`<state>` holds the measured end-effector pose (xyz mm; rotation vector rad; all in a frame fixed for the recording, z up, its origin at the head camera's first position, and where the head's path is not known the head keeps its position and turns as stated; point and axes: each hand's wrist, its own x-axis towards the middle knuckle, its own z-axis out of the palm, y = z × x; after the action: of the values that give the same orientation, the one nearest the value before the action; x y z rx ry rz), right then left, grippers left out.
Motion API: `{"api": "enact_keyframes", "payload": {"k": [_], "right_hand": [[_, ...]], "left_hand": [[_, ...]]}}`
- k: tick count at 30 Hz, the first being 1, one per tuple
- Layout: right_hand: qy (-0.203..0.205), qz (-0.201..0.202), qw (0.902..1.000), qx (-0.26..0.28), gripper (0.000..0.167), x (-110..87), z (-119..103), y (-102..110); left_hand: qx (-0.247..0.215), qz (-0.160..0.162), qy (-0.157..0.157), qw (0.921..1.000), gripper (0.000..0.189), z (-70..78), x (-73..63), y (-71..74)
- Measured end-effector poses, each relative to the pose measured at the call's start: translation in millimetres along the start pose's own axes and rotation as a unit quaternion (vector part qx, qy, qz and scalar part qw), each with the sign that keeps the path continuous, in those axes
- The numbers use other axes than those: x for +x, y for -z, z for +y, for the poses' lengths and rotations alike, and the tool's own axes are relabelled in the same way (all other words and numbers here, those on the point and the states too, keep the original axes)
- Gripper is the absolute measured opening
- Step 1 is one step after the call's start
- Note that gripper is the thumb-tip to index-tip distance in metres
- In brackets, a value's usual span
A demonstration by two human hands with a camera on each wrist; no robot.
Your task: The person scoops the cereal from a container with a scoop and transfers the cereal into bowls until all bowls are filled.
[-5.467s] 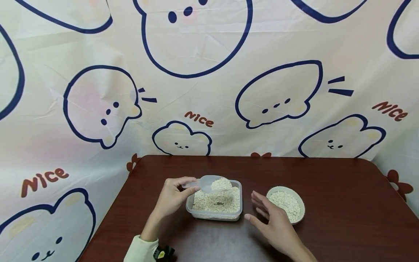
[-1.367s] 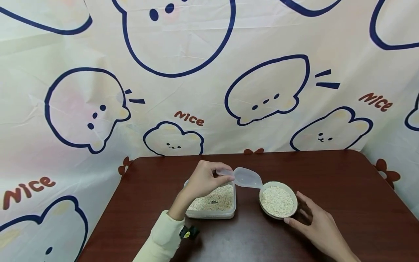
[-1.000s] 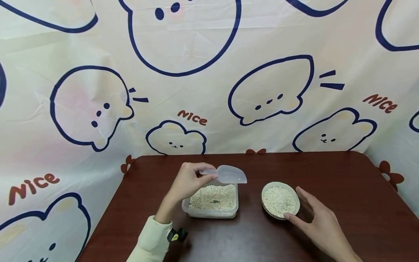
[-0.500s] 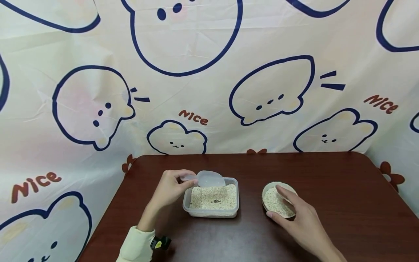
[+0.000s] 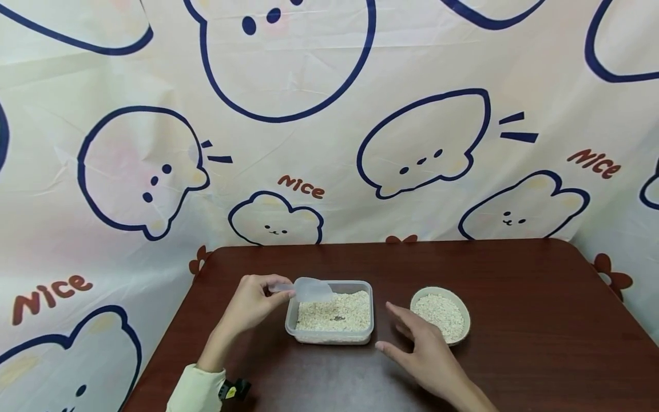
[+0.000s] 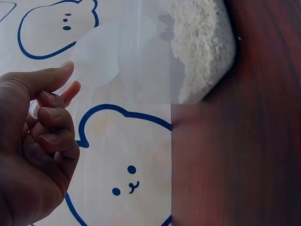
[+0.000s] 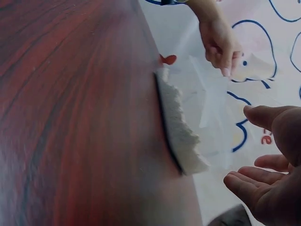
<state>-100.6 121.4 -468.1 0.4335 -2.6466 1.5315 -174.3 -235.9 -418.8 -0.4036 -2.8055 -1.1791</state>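
In the head view my left hand [image 5: 252, 303] pinches a translucent plastic scoop [image 5: 313, 290] by its handle. The scoop's bowl hangs over the left back part of a clear plastic container [image 5: 333, 339], and no flakes show in it. Pale flakes that look like oats [image 5: 350, 309] fill much of the container, with a small dark patch among them. My right hand [image 5: 427, 357], fingers spread and holding nothing, hovers between the container and a small round bowl [image 5: 466, 317] of the same flakes. In the right wrist view the right fingers [image 7: 242, 186] stand apart from the container [image 7: 214, 108].
All of it stands on a dark red-brown wooden table [image 5: 535, 320]. Behind rises a pale cloth backdrop [image 5: 329, 149] with blue cartoon outlines. A black band [image 5: 234, 390] sits on the left wrist by the light sleeve [image 5: 198, 389].
Flakes filled the scoop earlier; it then tilted beside the bowl and came back left over the container. My right hand has left the bowl's right side and moved left across it.
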Motion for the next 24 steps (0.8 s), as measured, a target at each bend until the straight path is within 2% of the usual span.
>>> {"api": "enact_keyframes", "payload": {"k": [5, 10, 14, 20, 24], "right_hand": [[-0.014, -0.019, 0.9996, 0.013, 0.075, 6.7, 3.0, -16.6], [-0.047, -0.048, 0.9975, 0.02, 0.084, 13.1, 4.8, -25.5], [-0.054, -0.054, 0.9963, 0.04, 0.086, 17.4, 6.7, -30.4], [-0.036, -0.05, 0.9957, 0.07, 0.084, 19.8, 10.3, -34.0], [-0.035, -0.053, 0.9943, 0.086, 0.08, 21.0, 12.5, -35.9]], "left_hand": [[0.026, -0.012, -0.004, 0.9996, 0.01, -2.6, -1.4, 2.7], [0.049, -0.027, -0.013, 0.9984, 0.009, -1.7, 0.1, 4.8], [0.059, -0.048, -0.006, 0.9971, 0.013, -0.4, 2.6, 3.7], [0.05, -0.075, 0.005, 0.996, 0.018, 0.2, 7.1, -8.4], [0.026, -0.086, -0.01, 0.9959, 0.018, 0.3, 10.1, -22.4]]}}
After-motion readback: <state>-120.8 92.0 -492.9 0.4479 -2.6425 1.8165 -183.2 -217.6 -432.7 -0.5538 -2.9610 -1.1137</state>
